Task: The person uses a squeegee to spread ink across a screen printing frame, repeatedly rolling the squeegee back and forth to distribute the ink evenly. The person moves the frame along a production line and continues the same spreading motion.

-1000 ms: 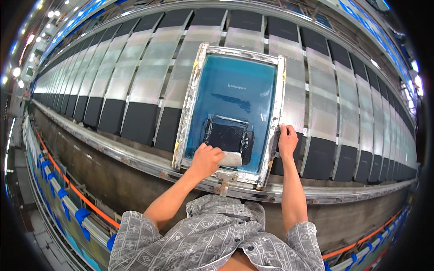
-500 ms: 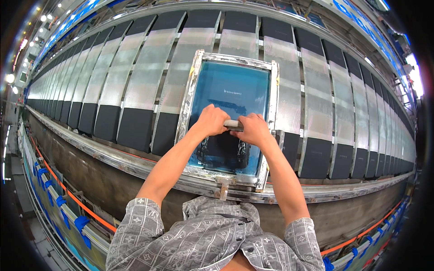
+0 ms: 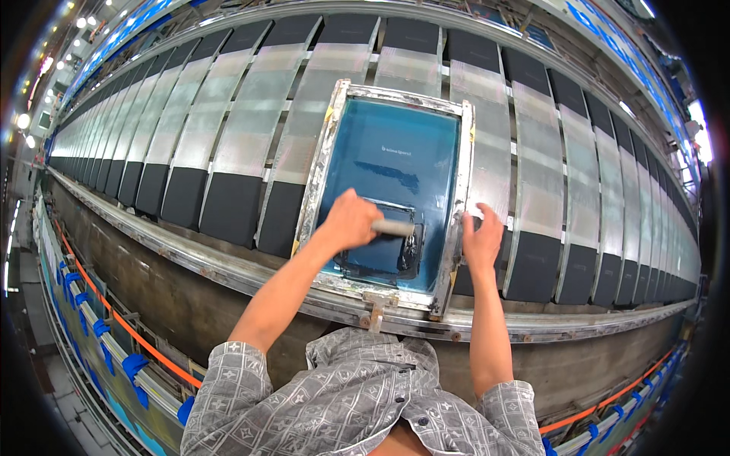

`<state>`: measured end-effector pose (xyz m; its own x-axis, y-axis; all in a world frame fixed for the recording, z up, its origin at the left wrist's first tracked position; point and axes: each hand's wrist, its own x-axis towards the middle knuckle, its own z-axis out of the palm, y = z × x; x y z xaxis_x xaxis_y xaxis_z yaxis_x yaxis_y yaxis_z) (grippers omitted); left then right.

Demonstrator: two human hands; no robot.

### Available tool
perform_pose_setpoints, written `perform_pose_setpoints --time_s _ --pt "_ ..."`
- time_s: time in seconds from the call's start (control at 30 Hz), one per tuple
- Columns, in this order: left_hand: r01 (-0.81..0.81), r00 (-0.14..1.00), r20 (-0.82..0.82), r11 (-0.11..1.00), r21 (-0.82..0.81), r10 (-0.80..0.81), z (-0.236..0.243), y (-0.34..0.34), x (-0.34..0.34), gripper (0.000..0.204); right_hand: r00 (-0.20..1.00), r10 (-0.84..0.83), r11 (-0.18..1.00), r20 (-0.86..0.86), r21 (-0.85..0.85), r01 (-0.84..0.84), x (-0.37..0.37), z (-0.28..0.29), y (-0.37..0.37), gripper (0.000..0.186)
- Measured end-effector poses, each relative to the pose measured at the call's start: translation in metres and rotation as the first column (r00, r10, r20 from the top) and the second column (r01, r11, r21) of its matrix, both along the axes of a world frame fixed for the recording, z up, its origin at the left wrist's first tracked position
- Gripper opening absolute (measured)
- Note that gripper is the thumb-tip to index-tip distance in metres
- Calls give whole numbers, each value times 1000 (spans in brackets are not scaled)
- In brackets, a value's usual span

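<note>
A screen-printing frame (image 3: 465,156) with worn metal sides and blue mesh (image 3: 407,125) lies before me across the pallets. My left hand (image 3: 350,221) grips one end of a squeegee (image 3: 391,227) by its pale, rounded handle, above the near half of the mesh. Dark ink (image 3: 411,254) smears the mesh around the squeegee, and the blade is mostly hidden. My right hand (image 3: 482,239) is at the frame's right side with thumb and fingers apart. Whether it touches the frame's edge I cannot tell.
Long pallets with dark fabric pieces (image 3: 530,273) at their near and far ends run in a row to both sides. A metal rail (image 3: 213,262) runs along the table's near edge, with a small bracket (image 3: 376,311) at the frame. Orange lines (image 3: 125,334) run behind me.
My right hand has let go of the squeegee and moved right to the frame's side. The left hand still holds the squeegee and has come slightly nearer to me.
</note>
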<state>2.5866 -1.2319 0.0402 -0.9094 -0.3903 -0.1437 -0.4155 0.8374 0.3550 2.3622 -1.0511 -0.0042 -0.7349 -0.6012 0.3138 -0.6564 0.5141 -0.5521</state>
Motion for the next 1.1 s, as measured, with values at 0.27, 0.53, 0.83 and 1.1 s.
perform_pose_setpoints --time_s 0.27,0.53,0.83,1.1 --pt "-61 924 -381 967 -247 -39 -49 64 55 42 782 -155 979 604 -12 204 -20 -24 -7 28" --pt "-43 970 -243 977 -208 -9 -20 21 159 45 852 -85 971 517 -147 187 76 -33 -70 30" --pt "-60 993 -108 995 -83 51 -19 -34 209 37 833 -89 967 546 -154 204 140 -51 -114 28" --pt "31 998 51 994 101 -36 0 -82 189 17 972 -102 937 214 349 21 130 -37 -120 29"
